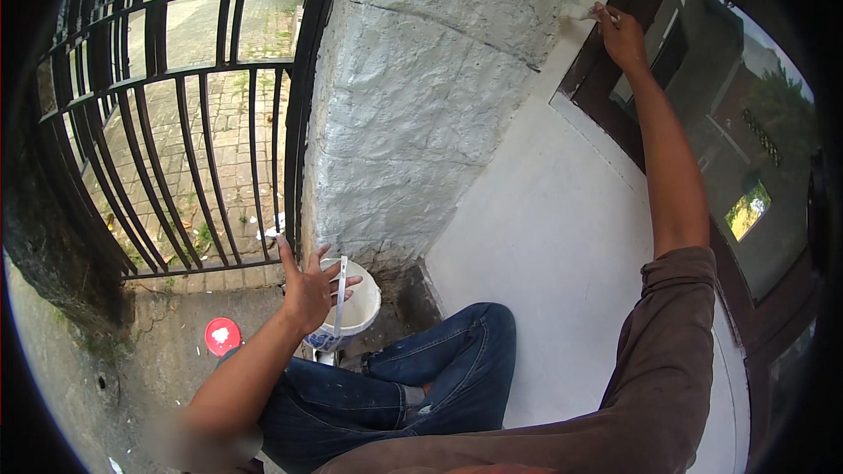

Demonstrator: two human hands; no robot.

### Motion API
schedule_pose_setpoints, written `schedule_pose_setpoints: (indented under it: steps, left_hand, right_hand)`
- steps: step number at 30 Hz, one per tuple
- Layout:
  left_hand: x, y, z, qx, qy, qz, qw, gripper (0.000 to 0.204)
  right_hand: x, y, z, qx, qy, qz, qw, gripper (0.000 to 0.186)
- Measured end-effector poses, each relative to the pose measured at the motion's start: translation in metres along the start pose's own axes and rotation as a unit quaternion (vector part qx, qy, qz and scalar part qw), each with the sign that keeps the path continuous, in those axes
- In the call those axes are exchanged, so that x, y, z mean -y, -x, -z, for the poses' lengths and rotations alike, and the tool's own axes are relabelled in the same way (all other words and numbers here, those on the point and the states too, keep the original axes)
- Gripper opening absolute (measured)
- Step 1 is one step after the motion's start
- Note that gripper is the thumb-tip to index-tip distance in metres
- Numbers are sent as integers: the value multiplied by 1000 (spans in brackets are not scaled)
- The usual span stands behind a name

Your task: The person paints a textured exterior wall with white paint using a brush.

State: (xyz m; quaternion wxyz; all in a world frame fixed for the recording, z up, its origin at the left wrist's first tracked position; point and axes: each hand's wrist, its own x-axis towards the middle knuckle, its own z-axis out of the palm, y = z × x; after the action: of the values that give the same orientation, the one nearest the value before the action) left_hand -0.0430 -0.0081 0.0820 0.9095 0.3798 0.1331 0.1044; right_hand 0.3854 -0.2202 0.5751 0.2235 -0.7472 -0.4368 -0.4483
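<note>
At the upper right, my right hand (pixel 622 38) is closed around the handle of a paintbrush (pixel 580 14). The brush head lies against the narrow pale strip of wall beside the dark brown window frame (pixel 606 79). My left hand (pixel 309 295) has its fingers spread at the near left side of a white bucket (pixel 364 312), with some fingertips over its rim. Upright past these fingers stands the bucket's pale handle (pixel 342 285), and I cannot tell whether they touch it. Whitish matter shows inside the bucket.
A black barred gate (pixel 184 83) stands left of the rough whitish stone wall (pixel 413 114). A red lid (pixel 222 336) with a white blob lies on the concrete floor. Smooth white wall (pixel 544 237) runs below the window glass (pixel 746 140). My bent legs in jeans (pixel 474 342) are close to the bucket.
</note>
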Motion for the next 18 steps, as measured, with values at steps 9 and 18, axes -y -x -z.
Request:
schedule_pose_setpoints:
  steps: [9, 18]
  left_hand:
    - [5, -5, 7, -19, -6, 17, 1000, 135]
    - [4, -4, 5, -30, -19, 3, 999, 135]
  right_hand:
    - [17, 20, -13, 30, 43, 25, 998, 47]
    - [49, 28, -24, 47, 51, 10, 998, 45]
